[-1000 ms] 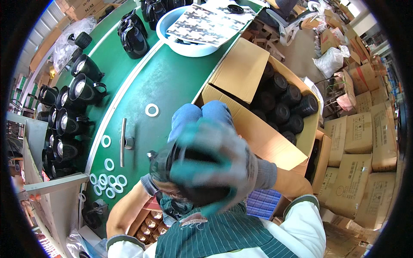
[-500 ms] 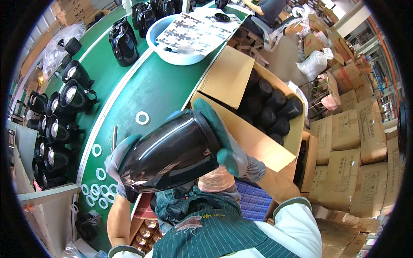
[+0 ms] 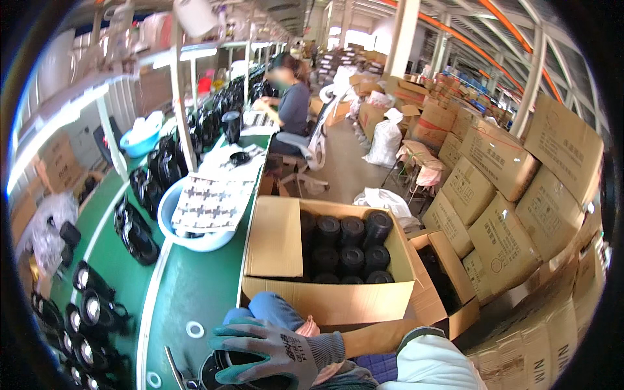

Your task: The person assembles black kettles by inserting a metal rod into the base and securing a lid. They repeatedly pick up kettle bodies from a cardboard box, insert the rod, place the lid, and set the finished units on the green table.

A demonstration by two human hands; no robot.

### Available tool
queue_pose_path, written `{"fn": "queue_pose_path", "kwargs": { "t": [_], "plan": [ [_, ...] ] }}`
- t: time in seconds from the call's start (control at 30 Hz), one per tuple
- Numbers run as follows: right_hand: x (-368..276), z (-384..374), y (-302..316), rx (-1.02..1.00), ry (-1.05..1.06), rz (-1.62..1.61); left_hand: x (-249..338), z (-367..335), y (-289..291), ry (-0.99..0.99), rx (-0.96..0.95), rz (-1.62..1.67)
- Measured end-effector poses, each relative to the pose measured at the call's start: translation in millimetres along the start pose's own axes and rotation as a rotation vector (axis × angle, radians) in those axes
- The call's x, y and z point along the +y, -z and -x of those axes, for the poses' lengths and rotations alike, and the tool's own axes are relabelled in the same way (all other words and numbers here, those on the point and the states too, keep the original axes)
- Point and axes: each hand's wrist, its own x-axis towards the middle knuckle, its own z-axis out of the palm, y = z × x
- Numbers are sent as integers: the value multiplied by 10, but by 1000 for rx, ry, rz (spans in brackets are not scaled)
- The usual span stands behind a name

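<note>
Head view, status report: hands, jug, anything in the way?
Left hand out of view. Gloved right hand spread over black jug. Jug partly cut off by lower edge. White ring nearby on green table, apart from both.

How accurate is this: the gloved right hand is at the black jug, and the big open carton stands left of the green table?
One slip: the head view shows the big open carton standing right of the green table, not left. The gloved right hand is indeed at the black jug.
</note>
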Motion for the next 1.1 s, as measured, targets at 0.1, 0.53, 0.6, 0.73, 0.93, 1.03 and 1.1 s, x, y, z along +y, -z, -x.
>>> {"fn": "queue_pose_path", "kwargs": {
  "t": [0.1, 0.53, 0.6, 0.73, 0.93, 1.03, 1.1],
  "plan": [
    [43, 347, 75, 54, -449, -172, 147, -29, 1, -30, -67, 42],
    [125, 785, 201, 69, -364, 34, -76, 127, 109, -121, -17, -77],
    [151, 653, 278, -57, -257, -17, -300, 191, -43, 39, 67, 39],
    [212, 951, 32, 288, -948, -655, -443, 279, -241, 94, 187, 237],
    [252, 1098, 29, -42, -685, -453, -188, 233, 205, 277, -45, 94],
    [347, 940, 19, -73, -300, -55, -924, 827, -61, 502, -1, 508],
    [385, 919, -29, -29, -213, -129, -997, 1028, -213, 736, 71, 906]
  ]
}}
